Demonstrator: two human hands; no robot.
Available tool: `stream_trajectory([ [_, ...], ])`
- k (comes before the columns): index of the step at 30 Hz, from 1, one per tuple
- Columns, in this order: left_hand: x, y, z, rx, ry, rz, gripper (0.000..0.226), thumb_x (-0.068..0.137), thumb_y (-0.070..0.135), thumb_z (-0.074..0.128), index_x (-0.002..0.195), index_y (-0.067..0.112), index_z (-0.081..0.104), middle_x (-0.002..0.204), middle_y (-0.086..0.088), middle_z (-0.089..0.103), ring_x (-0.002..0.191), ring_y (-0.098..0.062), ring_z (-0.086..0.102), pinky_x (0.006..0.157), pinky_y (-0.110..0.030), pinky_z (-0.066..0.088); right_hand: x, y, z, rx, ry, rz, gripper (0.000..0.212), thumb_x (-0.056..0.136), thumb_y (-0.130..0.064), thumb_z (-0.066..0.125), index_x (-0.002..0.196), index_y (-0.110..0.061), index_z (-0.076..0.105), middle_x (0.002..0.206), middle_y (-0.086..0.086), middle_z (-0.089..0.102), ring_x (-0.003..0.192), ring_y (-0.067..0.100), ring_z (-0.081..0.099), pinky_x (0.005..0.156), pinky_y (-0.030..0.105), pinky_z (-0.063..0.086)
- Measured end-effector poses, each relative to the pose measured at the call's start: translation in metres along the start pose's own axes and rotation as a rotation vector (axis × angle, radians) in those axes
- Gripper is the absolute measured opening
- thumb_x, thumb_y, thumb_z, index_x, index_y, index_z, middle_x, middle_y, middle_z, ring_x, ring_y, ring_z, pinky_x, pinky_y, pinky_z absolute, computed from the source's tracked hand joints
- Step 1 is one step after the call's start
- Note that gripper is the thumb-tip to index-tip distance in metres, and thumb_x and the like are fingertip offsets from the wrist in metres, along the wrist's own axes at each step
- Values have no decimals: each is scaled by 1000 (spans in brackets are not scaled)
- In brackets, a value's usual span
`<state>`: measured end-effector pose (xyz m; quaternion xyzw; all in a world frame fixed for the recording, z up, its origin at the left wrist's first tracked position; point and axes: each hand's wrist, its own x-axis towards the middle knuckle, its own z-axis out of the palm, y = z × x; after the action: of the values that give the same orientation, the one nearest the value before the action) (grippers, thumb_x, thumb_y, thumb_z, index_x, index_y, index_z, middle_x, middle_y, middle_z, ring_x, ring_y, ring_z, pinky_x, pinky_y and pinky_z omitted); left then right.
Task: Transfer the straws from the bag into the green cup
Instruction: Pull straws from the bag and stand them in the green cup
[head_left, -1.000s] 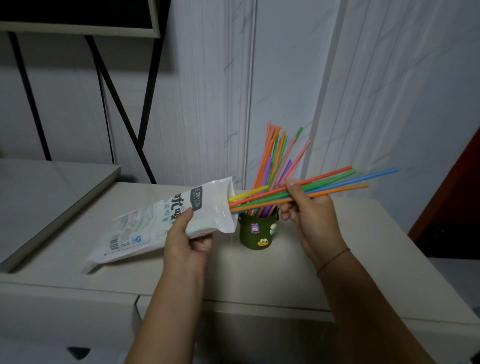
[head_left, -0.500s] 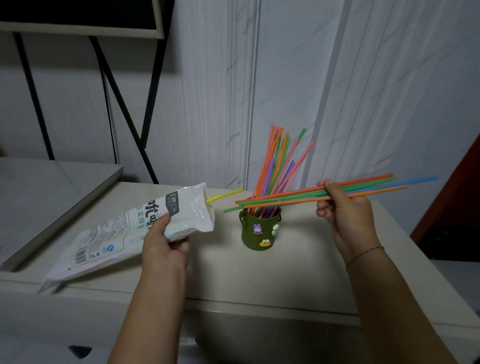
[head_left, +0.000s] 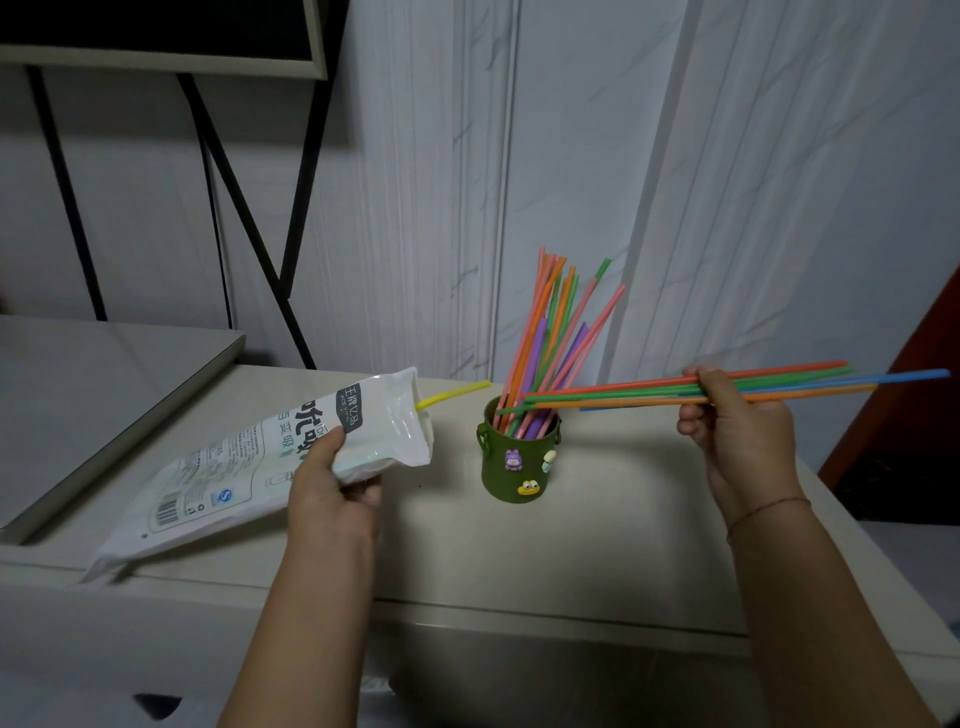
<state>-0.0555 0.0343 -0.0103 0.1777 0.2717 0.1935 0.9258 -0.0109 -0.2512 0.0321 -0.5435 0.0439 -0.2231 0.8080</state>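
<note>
Lower left of frame: my left hand (head_left: 332, 499), fingers curled round the white bag (head_left: 234, 467) near its open mouth, thumb on top; right of centre: my right hand (head_left: 737, 436) pinches a bundle of straws (head_left: 623, 393) lying level between thumb and fingers, their free ends reaching left over the green cup (head_left: 519, 462); centre: the cup stands on the counter (head_left: 597, 545), holding upright straws (head_left: 540, 343); a yellow straw (head_left: 452, 393) pokes from the bag's mouth.
</note>
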Motion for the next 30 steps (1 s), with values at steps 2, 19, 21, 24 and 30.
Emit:
stream_trajectory([
  [2,0,-1,0,4,0,-2,17,84,2,62,84,19,60,53,6,69,47,-9,67,43,-26,54,2,0,-2,-8,9,-3,17,88,-9,58,73,-7,62,43,-5,57,36,5,49,37,15,41],
  [19,-4,-16,6,36,-1,-55,19,82,0,64,87,18,60,72,2,71,68,-13,66,49,-28,57,12,20,59,-697,-426,-13,18,87,-16,62,88,2,66,56,10,60,42,14,53,43,20,49],
  [21,-4,-17,7,38,3,-55,19,82,0,64,88,18,60,77,1,70,68,-13,66,50,-28,56,12,25,64,-750,-503,26,16,85,-15,64,91,0,66,59,11,61,48,17,54,46,22,49],
  [24,-6,-18,7,44,3,-57,20,82,0,64,90,18,59,87,0,67,73,-14,65,51,-30,56,8,27,68,-763,-559,66,14,82,-14,68,94,-8,63,67,8,64,54,15,58,51,21,52],
  [30,-6,-18,7,41,2,-50,33,82,0,64,110,16,61,92,-1,68,77,-15,65,49,-29,57,5,27,62,-508,-321,45,11,83,-11,68,84,-3,60,65,10,65,44,8,63,52,21,57],
])
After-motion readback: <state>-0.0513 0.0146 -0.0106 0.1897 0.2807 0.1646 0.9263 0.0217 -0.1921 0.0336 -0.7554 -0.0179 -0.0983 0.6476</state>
